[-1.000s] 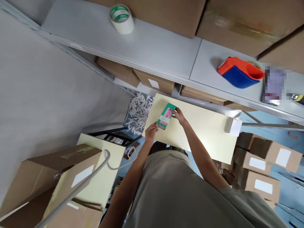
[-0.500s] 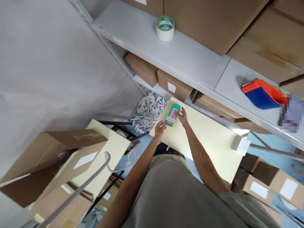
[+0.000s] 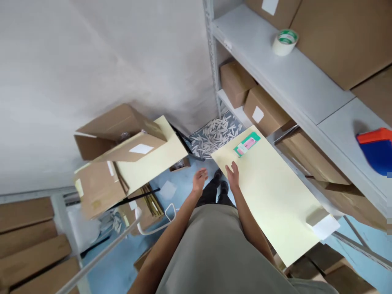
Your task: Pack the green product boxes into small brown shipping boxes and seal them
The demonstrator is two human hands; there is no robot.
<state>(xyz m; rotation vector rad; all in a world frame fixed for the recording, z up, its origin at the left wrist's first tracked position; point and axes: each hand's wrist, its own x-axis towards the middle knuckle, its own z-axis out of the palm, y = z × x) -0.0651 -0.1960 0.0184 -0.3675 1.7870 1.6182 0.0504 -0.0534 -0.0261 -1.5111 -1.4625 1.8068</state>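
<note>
A flat green package with a pink item pictured or showing on its front (image 3: 247, 144) lies on the far end of the pale yellow table (image 3: 269, 196). My right hand (image 3: 233, 174) hovers over the table's left edge, fingers apart, holding nothing and clear of the package. To its left, above the blue floor, my left hand (image 3: 200, 179) is raised with its fingers apart and nothing in it.
An open cardboard box (image 3: 122, 130) stands on a second yellow table (image 3: 143, 163) at left. Many white slips (image 3: 216, 132) cover the floor by the wall. A grey shelf (image 3: 290, 73) holds a tape roll (image 3: 285, 42), an orange-and-blue tape dispenser (image 3: 378, 149) and boxes.
Both hands have come off the green package, which stays on the table. My view has swung left, and the hands are now apart from it, nearer my body.
</note>
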